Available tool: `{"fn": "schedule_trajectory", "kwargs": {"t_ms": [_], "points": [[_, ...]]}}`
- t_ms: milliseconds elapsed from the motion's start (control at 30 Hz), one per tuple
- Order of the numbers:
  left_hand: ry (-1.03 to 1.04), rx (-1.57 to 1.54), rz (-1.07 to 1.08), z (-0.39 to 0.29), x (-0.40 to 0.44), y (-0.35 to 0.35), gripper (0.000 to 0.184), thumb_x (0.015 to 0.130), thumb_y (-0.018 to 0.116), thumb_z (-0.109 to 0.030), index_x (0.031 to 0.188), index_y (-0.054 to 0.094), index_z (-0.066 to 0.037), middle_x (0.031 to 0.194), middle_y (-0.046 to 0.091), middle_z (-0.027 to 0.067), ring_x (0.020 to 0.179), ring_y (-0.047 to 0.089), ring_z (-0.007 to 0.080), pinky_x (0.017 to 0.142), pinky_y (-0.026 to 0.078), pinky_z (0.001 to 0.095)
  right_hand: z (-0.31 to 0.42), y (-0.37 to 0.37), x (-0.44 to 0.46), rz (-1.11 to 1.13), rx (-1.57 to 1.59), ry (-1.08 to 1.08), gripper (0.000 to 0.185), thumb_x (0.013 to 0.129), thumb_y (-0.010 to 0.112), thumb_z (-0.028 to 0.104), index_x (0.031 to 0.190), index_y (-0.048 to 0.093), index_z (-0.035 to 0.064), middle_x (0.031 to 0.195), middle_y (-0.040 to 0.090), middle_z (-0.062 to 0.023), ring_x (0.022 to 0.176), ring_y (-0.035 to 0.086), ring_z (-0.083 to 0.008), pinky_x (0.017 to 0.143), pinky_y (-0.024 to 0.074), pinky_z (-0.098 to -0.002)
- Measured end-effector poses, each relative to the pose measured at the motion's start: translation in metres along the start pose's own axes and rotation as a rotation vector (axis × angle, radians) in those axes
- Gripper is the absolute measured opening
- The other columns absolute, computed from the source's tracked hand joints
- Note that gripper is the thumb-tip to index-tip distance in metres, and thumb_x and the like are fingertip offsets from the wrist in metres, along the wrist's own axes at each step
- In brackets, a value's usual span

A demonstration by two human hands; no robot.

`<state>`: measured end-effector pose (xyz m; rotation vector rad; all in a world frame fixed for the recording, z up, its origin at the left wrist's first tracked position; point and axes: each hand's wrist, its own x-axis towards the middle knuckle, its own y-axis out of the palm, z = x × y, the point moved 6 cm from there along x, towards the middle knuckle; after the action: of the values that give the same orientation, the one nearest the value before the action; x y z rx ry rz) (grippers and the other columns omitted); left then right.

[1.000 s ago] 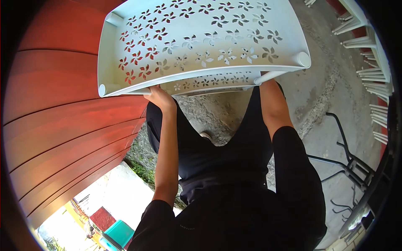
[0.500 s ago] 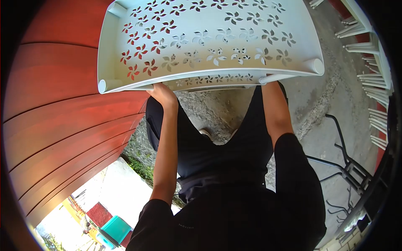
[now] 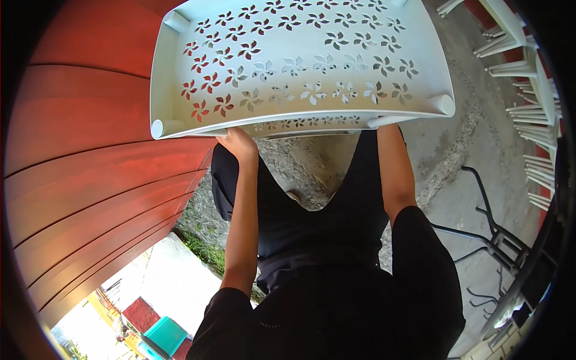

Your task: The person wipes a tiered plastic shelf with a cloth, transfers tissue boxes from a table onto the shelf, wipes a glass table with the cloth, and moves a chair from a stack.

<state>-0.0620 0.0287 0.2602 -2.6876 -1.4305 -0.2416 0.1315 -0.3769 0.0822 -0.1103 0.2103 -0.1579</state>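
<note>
A white plastic shelf rack (image 3: 288, 81) with flower-shaped cut-outs fills the top of the view, in front of me. It has at least two tiers, the lower one partly hidden under the upper. My left hand (image 3: 238, 143) is wrapped round a post under the rack's near left side; its fingertips are hidden. On the right, my right hand (image 3: 389, 122) reaches up beside another post, and its fingers are hidden behind the rack.
Red boards (image 3: 90, 162) form a wall on the left. Stacked white chairs (image 3: 537, 120) stand at the right edge, with a black metal frame (image 3: 501, 240) below them. A turquoise object (image 3: 165, 336) lies at the lower left. The floor is rough concrete (image 3: 438, 156).
Over the last second the rack has shifted slightly right in view, and its lower tier has become less visible. Both hands have stayed at its underside.
</note>
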Motion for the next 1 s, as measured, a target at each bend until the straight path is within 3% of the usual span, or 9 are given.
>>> {"fn": "schedule_trajectory", "kwargs": {"t_ms": [133, 333, 567, 633, 733, 833, 867, 900, 1000], "points": [[-0.073, 0.056, 0.028, 0.009, -0.001, -0.004, 0.038, 0.107, 0.043, -0.032, 0.114, 0.053, 0.003, 0.09, 0.064, 0.0123, 0.071, 0.058, 0.0168, 0.07, 0.047, 0.0327, 0.005, 0.001, 0.009, 0.006, 0.017, -0.009, 0.04, 0.1, 0.057, 0.028, 0.133, 0.056, 0.0053, 0.135, 0.057, -0.0094, 0.125, 0.054, -0.0259, 0.106, 0.0426, -0.0398], [0.05, 0.08, -0.047, -0.005, -0.003, 0.0, 0.045, 0.108, 0.038, -0.042, 0.104, 0.052, 0.001, 0.081, 0.063, 0.0111, 0.067, 0.059, 0.0167, 0.073, 0.045, 0.032, 0.041, -0.004, 0.004, 0.071, 0.125, -0.088, 0.041, 0.1, 0.057, 0.029, 0.135, 0.056, 0.0058, 0.137, 0.056, -0.009, 0.127, 0.053, -0.0257, 0.107, 0.0422, -0.0401], [-0.065, 0.006, -0.03, -0.019, -0.01, 0.005, 0.041, 0.108, 0.038, -0.039, 0.113, 0.05, 0.0, 0.093, 0.063, 0.0119, 0.071, 0.061, 0.0174, 0.075, 0.047, 0.0339, 0.098, -0.001, -0.087, 0.258, 0.47, -0.296, 0.043, 0.1, 0.057, 0.03, 0.136, 0.056, 0.0064, 0.139, 0.056, -0.0085, 0.129, 0.052, -0.0254, 0.108, 0.0418, -0.0403], [-0.056, -0.021, -0.043, -0.018, -0.01, 0.003, 0.04, 0.108, 0.039, -0.039, 0.111, 0.05, -0.001, 0.091, 0.062, 0.0113, 0.071, 0.06, 0.0168, 0.076, 0.046, 0.0336, 0.106, 0.003, -0.125, 0.275, 0.691, -0.138, 0.042, 0.1, 0.058, 0.03, 0.136, 0.056, 0.0077, 0.138, 0.057, -0.0085, 0.129, 0.052, -0.0258, 0.108, 0.0419, -0.041], [-0.071, 0.015, -0.016, -0.016, -0.01, 0.005, 0.039, 0.108, 0.039, -0.037, 0.101, 0.053, -0.002, 0.083, 0.061, 0.0093, 0.071, 0.057, 0.0157, 0.075, 0.044, 0.0336, 0.11, 0.01, -0.142, 0.068, 0.895, -0.06, 0.043, 0.1, 0.057, 0.03, 0.137, 0.056, 0.0082, 0.136, 0.058, -0.0095, 0.127, 0.054, -0.0233, 0.106, 0.0441, -0.0396], [-0.11, 0.098, 0.056, -0.024, -0.016, 0.006, 0.042, 0.108, 0.04, -0.036, 0.086, 0.052, -0.004, 0.073, 0.057, 0.0064, 0.07, 0.051, 0.0147, 0.075, 0.04, 0.0336, 0.137, 0.003, -0.134, -0.125, -0.617, -1.006, 0.056, 0.1, 0.056, 0.033, 0.147, 0.043, 0.0059, 0.139, 0.056, -0.0109, 0.129, 0.052, -0.0254, 0.108, 0.0416, -0.0423], [-0.106, 0.104, 0.051, -0.026, -0.02, 0.008, 0.043, 0.108, 0.041, -0.036, 0.081, 0.051, -0.004, 0.071, 0.056, 0.0055, 0.07, 0.049, 0.0144, 0.075, 0.039, 0.0335, 0.132, 0.01, -0.12, -0.162, -0.68, -1.065, 0.055, 0.1, 0.056, 0.033, 0.146, 0.043, 0.0056, 0.138, 0.055, -0.0115, 0.129, 0.052, -0.0264, 0.107, 0.0414, -0.0426], [-0.103, 0.111, 0.047, -0.028, -0.023, 0.009, 0.045, 0.108, 0.041, -0.036, 0.077, 0.049, -0.005, 0.068, 0.054, 0.0046, 0.07, 0.047, 0.0142, 0.075, 0.038, 0.0334, 0.129, 0.018, -0.102, -0.15, -0.65, -1.044, 0.054, 0.1, 0.056, 0.032, 0.145, 0.044, 0.0052, 0.138, 0.055, -0.0121, 0.129, 0.052, -0.0274, 0.107, 0.0412, -0.0428], [-0.068, 0.084, 0.022, -0.029, -0.032, 0.014, 0.044, 0.108, 0.043, -0.036, 0.075, 0.046, -0.006, 0.068, 0.052, 0.0036, 0.07, 0.045, 0.0138, 0.077, 0.037, 0.0332, 0.101, 0.036, -0.028, -0.001, 0.363, -0.364, 0.05, 0.1, 0.055, 0.03, 0.142, 0.046, 0.0042, 0.137, 0.054, -0.0139, 0.129, 0.05, -0.0302, 0.107, 0.0404, -0.0436]]}}
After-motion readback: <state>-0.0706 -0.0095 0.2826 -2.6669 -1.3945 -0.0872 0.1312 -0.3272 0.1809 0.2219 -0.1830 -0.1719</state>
